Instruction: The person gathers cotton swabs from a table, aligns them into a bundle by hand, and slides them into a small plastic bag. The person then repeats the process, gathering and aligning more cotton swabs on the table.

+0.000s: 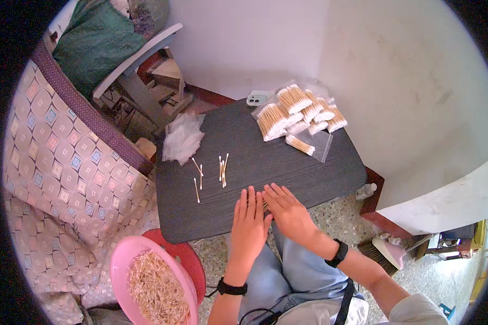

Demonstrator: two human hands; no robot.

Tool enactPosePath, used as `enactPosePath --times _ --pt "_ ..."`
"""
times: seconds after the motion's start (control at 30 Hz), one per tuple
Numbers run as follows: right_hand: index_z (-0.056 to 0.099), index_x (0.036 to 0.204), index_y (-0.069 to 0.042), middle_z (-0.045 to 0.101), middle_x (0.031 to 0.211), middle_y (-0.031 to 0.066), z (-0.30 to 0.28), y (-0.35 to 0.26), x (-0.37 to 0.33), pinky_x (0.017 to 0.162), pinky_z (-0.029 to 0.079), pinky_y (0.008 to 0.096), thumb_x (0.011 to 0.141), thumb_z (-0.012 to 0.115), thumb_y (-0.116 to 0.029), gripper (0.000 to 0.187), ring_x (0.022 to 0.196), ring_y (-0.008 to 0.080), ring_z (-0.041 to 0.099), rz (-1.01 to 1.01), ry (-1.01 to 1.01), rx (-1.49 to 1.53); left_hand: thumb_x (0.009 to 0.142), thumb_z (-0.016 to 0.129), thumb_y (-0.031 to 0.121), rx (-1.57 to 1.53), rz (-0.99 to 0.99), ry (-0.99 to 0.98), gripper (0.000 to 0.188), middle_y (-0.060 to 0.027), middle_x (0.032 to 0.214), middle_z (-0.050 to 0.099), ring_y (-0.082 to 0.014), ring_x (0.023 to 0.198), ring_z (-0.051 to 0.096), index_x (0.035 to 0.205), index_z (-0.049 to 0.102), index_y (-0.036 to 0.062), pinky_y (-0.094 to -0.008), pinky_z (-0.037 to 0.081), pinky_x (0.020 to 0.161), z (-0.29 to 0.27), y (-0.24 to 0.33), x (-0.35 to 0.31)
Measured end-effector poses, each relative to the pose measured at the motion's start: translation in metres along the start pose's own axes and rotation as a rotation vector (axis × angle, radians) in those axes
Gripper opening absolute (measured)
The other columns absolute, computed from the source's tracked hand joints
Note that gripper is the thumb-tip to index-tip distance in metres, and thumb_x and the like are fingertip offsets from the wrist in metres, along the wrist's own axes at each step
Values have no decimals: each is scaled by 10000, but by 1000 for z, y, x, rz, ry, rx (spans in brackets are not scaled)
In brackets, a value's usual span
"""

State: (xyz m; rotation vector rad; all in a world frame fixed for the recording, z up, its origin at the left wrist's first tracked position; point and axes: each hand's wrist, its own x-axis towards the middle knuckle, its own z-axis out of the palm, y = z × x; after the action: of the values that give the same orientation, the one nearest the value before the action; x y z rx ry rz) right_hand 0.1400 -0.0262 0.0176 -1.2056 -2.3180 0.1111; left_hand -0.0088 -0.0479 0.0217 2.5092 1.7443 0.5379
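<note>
My left hand (250,214) and my right hand (290,212) lie side by side at the near edge of the dark table (244,143). Both have their fingers stretched out and flat. A few cotton swabs (265,206) show in the gap between them, mostly covered by the hands. Beyond my left hand, several loose cotton swabs (223,170) are scattered on the tabletop. A small clear bag (322,145) with a bundle of swabs (300,144) partly in it rests farther right.
Filled swab bags (293,111) are piled at the far right, next to a phone (258,98). Empty clear bags (183,138) lie at the far left. A pink basin (122,254) full of swabs sits on a red stool (187,260). A wall (396,97) bounds the table's far side.
</note>
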Motion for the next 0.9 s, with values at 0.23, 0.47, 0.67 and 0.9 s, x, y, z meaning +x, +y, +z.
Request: enactPosePath --times 0.23,0.47,0.67,0.9 --pt "519 1238 30 514 1298 196 4 8 1 1068 346 426 857 542 -79 397 1249 340 451 48 95 281 917 510 147 -95 29 111 472 -185 1405 404 -327 1331 349 1344 406 -24 -450 299 1081 12 -11 2" --pt "499 1258 21 503 1310 201 21 6 24 1042 359 407 911 464 -4 350 1294 362 396 263 287 581 1004 391 220 -1143 -388 392 488 -154 1478 316 -252 1375 285 1418 304 -23 -346 207 1118 18 -13 16" --pt "499 1265 7 508 1310 194 27 -11 23 1039 362 381 917 439 9 353 1307 352 387 360 242 723 1014 335 316 -1390 -387 483 554 -148 1489 292 -222 1397 223 1442 223 -18 -358 104 1151 26 -7 31" --pt "518 1257 6 526 1296 184 21 -7 22 1033 365 369 923 443 1 343 1316 327 388 363 212 809 1018 306 350 -1430 -299 451 554 -170 1473 311 -233 1391 244 1429 250 -16 -379 119 1154 26 -13 38"
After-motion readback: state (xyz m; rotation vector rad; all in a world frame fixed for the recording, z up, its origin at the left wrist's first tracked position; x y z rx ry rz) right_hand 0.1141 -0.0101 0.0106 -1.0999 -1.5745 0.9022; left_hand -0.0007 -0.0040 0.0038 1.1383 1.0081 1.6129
